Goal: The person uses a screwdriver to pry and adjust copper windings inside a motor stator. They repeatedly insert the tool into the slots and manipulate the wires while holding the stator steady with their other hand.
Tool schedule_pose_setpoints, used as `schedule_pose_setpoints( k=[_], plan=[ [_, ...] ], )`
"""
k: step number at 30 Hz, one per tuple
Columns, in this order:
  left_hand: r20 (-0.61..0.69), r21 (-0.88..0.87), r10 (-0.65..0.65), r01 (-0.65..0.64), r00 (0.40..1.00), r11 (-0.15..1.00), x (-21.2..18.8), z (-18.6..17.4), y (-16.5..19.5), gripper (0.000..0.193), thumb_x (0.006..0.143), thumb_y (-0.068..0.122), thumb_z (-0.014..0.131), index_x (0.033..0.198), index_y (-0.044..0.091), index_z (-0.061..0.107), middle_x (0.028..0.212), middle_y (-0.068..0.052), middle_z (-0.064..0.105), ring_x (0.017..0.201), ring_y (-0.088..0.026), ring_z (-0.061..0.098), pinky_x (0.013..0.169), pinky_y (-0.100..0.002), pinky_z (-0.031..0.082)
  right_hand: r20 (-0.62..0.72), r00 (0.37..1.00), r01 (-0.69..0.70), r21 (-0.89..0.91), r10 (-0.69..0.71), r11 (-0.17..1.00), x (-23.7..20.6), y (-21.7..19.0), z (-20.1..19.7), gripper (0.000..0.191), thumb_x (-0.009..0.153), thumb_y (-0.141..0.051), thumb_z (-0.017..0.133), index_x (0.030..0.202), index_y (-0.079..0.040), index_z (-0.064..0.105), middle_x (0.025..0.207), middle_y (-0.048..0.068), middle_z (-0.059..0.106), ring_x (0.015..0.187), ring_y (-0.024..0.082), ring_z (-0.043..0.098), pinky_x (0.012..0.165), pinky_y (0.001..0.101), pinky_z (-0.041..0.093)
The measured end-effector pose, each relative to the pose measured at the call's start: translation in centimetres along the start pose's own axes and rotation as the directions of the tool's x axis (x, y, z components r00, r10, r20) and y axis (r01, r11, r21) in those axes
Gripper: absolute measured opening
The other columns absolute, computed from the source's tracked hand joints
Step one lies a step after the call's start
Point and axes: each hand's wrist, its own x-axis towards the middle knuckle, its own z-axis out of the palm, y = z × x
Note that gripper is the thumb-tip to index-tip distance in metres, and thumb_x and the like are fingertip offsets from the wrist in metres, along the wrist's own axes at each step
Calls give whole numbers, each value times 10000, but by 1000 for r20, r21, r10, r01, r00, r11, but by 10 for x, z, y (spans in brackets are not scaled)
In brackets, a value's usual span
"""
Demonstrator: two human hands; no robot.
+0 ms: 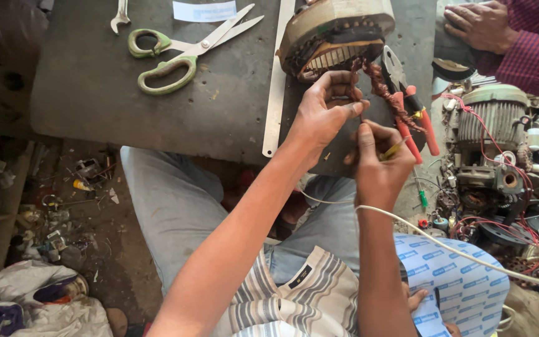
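A motor stator [335, 34] with copper windings lies on its side at the far edge of a dark worktable [157, 93]. A twisted bundle of copper wire [385, 90] trails from it toward me. My left hand [322, 115] pinches a strand of that wire just below the stator. My right hand [378, 165] sits right beside it, holding a thin yellow-tipped piece [395, 148] between thumb and fingers. Red-handled pliers [416, 122] lie on the table just right of my hands.
Green-handled scissors [179, 53], a metal ruler [277, 81], a spanner [120, 15] and a paper slip [204, 10] lie on the table. Another person's hand [481, 25] rests at top right. Motor parts with red wires [500, 156] crowd the right; scraps litter the floor [63, 206].
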Motion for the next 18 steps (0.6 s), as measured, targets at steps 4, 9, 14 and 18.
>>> schedule_pose_setpoints(
  k=[4,9,14,18],
  plan=[
    [-2,32,15,-15,1000,999,-2,1,5,437,849,-57,711,1267,-21,585,1053,-83,672,1008,-173,693,906,-320,587,255,908,-419,571,332,706,14,-3,-7,197,1013,-128,689,1123,33,661,895,71,697,602,71,578,453,198,350],
    [-31,512,256,-205,966,834,-36,9,28,353,904,19,701,1250,-5,631,1147,-110,746,1066,-177,750,934,-310,605,56,962,-271,123,266,955,-8,-21,2,191,986,-200,659,1083,-36,652,832,32,657,535,66,531,411,207,366],
    [136,780,516,-413,846,471,-88,-12,62,335,947,-6,709,1271,50,648,1276,-141,700,1167,-270,721,1017,-366,594,163,961,-202,-136,224,970,-37,-51,-10,292,962,-121,674,1178,-41,495,841,15,585,617,82,547,491,245,430],
    [303,833,685,-534,662,147,-64,-34,86,576,983,8,732,1465,127,440,1470,-111,457,1422,-320,487,1221,-408,438,540,841,14,-91,38,996,-37,-69,-12,434,1009,-69,615,1432,-13,531,945,21,583,793,113,607,694,278,520]
  ],
)
